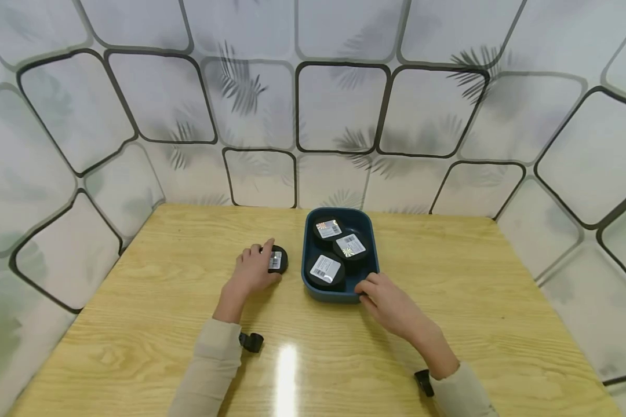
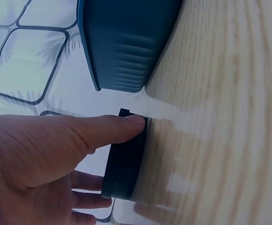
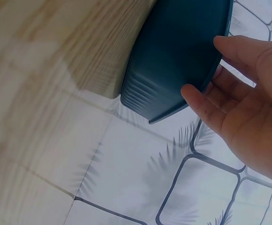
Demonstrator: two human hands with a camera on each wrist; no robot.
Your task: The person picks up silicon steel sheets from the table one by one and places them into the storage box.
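Observation:
Left of the blue plastic bin (image 1: 304, 263), my left hand (image 1: 251, 271) holds a flat round black container (image 1: 277, 260) with a white label on top. In the left wrist view, the thumb (image 2: 136, 122) lies along the near side of that container (image 2: 126, 164), fingers at its far side. My right hand (image 1: 391, 304) grips the bin's rim at its near right corner. The right wrist view has fingertips (image 3: 188, 93) on the outer wall of the bin (image 3: 173, 51), other fingers behind the rim. Inside the bin sit three similar black containers (image 1: 326, 270), labels up.
Both hands work over a light wooden table (image 1: 448, 260). A patterned wall covering (image 1: 339, 107) rises at the table's back edge and along both sides. Black bands (image 1: 251, 341) sit at the wrists, by the beige sleeves (image 1: 208, 359).

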